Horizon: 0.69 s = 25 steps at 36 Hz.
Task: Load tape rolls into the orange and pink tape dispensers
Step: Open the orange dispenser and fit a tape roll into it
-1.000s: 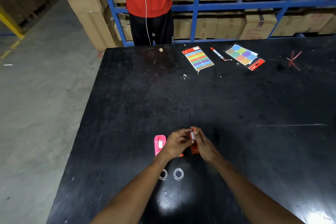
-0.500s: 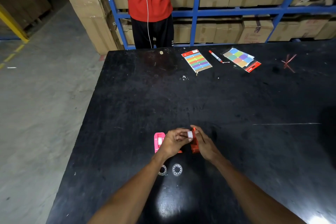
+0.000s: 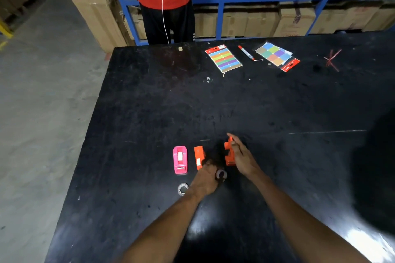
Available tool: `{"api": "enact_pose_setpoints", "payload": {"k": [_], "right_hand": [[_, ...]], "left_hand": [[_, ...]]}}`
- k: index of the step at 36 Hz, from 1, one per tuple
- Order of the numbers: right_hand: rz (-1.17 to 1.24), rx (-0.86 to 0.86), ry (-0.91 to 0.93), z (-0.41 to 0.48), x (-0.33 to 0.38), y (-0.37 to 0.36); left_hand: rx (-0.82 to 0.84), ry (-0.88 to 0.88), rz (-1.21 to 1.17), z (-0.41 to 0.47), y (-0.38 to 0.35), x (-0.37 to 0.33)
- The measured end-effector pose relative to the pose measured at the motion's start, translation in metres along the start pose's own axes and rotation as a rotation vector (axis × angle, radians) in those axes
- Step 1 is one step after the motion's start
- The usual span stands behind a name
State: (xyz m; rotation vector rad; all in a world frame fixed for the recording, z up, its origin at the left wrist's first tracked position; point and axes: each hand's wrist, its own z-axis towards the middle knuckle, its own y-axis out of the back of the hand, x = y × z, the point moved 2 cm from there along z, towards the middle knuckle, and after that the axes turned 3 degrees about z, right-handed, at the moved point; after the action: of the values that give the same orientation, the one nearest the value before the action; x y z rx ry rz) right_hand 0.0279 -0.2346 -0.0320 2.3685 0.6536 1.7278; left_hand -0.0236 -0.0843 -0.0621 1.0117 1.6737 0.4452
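head view: your right hand point(image 3: 241, 157) grips one orange dispenser piece point(image 3: 229, 152) on edge above the black table point(image 3: 149, 102). your left hand point(image 3: 206, 177) curls around a tape roll point(image 3: 221, 174) (partly hidden), just beside the other orange piece point(image 3: 199, 157). the pink dispenser point(image 3: 180, 159) lies left of it, and a second roll point(image 3: 183, 189) sits nearer you.

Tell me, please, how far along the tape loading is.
The pink dispenser already seems to hold a roll. The orange dispenser is open in two halves: one on the table, one in the right hand. The left hand grips a roll; another roll lies spare.
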Motion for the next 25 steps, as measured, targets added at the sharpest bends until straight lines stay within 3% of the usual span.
{"api": "enact_pose_setpoints", "payload": {"k": [7, 11, 20, 25], "right_hand": [[0.028, -0.013, -0.035, -0.003, -0.009, 0.003], [0.046, -0.013, -0.056, -0.006, -0.016, 0.002], [0.062, -0.004, -0.100, -0.015, -0.039, -0.010], [0.066, 0.033, -0.104, -0.018, -0.046, -0.022]], "left_hand": [[0.093, 0.100, 0.092, -0.003, -0.035, -0.004], [0.114, 0.053, 0.154, -0.002, -0.041, 0.000], [-0.141, 0.047, 0.162, -0.031, -0.012, 0.039], [-0.158, 0.078, 0.227, -0.047, -0.012, 0.061]]}}
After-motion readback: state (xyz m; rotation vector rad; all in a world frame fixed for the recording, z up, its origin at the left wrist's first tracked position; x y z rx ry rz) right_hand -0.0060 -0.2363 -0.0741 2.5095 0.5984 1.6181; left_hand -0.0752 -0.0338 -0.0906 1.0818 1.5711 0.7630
